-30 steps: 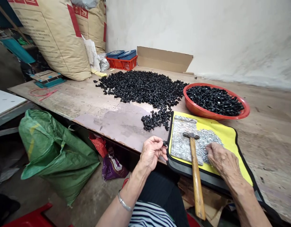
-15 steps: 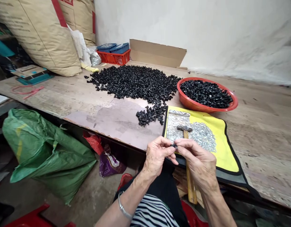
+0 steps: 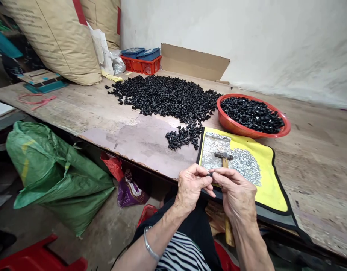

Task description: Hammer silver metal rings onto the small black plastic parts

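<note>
Between my fingertips is one small black plastic part (image 3: 209,174), mostly covered by them. My left hand (image 3: 191,186) pinches it from the left, and my right hand (image 3: 237,192) pinches it from the right. Both are held over the near edge of a yellow cloth mat (image 3: 270,188). Behind my right hand lies a hammer (image 3: 224,155), its head on a worn silvery plate (image 3: 215,145) and its wooden handle hanging past the table edge. Beside the hammer head is a heap of tiny silvery metal pieces (image 3: 245,165).
A large pile of black parts (image 3: 164,94) spreads over the table (image 3: 128,139). A red basin (image 3: 226,120) full of them stands behind the mat. Farther back are a red crate (image 3: 142,67), cardboard (image 3: 194,62) and a big paper sack (image 3: 60,41). A green sack (image 3: 60,177) sits on the floor.
The view has shifted slightly, so the table things appear a little farther right. Both hands keep their pinch on the small black part, with only slight finger movement.
</note>
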